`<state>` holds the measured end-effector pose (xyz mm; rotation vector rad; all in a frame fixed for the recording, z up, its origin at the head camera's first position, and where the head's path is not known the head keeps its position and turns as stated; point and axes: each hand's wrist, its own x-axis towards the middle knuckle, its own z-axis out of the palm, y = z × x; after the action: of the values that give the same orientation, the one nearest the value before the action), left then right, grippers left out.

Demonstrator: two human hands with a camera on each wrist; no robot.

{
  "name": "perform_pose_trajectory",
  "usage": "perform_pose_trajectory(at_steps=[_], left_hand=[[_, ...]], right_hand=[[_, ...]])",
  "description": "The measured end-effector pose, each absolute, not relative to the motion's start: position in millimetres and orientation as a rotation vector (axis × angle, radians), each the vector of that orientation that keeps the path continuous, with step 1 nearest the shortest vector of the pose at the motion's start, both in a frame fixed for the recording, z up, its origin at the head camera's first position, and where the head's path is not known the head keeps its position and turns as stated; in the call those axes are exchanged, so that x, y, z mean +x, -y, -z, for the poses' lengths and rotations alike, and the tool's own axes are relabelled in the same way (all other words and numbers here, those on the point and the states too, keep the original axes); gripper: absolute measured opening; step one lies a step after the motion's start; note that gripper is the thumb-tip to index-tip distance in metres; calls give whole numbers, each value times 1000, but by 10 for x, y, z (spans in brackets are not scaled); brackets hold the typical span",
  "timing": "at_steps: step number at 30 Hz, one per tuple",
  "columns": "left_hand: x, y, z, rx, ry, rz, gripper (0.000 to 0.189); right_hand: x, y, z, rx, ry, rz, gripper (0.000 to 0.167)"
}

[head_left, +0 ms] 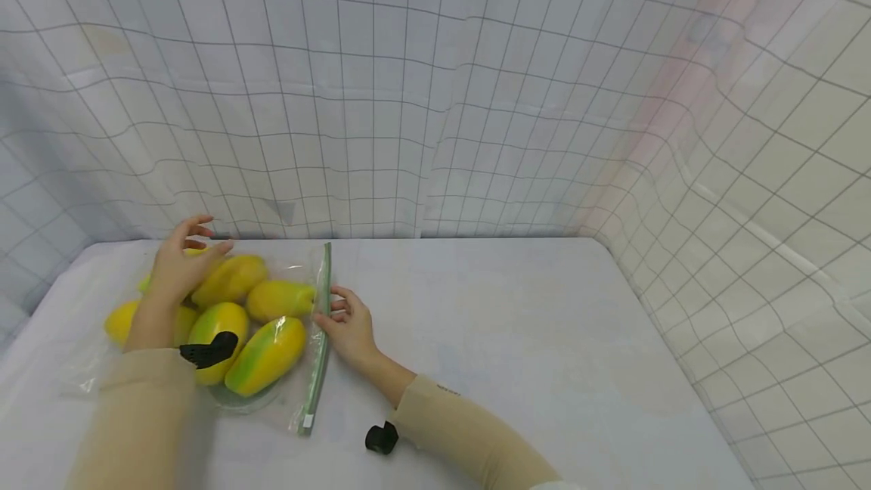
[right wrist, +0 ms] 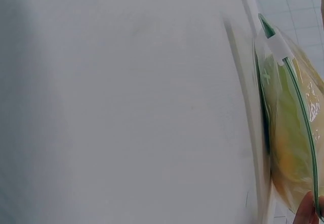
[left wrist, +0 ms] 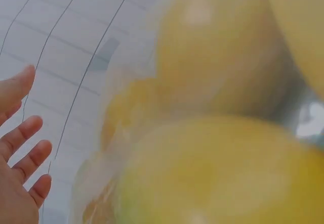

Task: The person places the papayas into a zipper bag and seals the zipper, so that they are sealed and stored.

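Observation:
A clear zip bag (head_left: pixel 289 407) lies on the table with several large yellow fruits in it, streaked green and shaped like papayas or mangoes. Its green zip strip (head_left: pixel 317 376) runs along the right side, with a white slider (head_left: pixel 308 420) at the near end. My right hand (head_left: pixel 354 331) pinches the edge by the strip, about midway along. Over the far left fruits, my left hand (head_left: pixel 178 267) hovers with loosely bent fingers and holds nothing. The left wrist view shows those fingers (left wrist: pixel 31 155) apart from the fruits (left wrist: pixel 212 168), which look blurred through the plastic.
A white cloth covers the table (head_left: pixel 517 339), which stretches away to the right of the bag. Gridded white curtains (head_left: pixel 381 97) hang behind it and on both sides. Black wrist cameras (head_left: pixel 381 438) sit on both sleeves.

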<state>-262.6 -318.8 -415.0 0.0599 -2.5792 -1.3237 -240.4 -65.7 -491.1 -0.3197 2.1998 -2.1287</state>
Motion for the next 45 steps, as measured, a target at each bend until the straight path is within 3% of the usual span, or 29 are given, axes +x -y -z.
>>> perform_pose_trajectory(at_steps=[15,22,45], left_hand=[[-2162,4094,4533,389,2665,1437,75],[-2051,4216,4656,442,2751,1527,82],[-1963,4128,4768,524,2719,1637,68]], right_hand=[[-2421,667,4911,-331,-2207,2124,43],[-2428,655,4920,-334,-2175,2127,44],[-2440,582,4943,-289,-2198,2114,45]])
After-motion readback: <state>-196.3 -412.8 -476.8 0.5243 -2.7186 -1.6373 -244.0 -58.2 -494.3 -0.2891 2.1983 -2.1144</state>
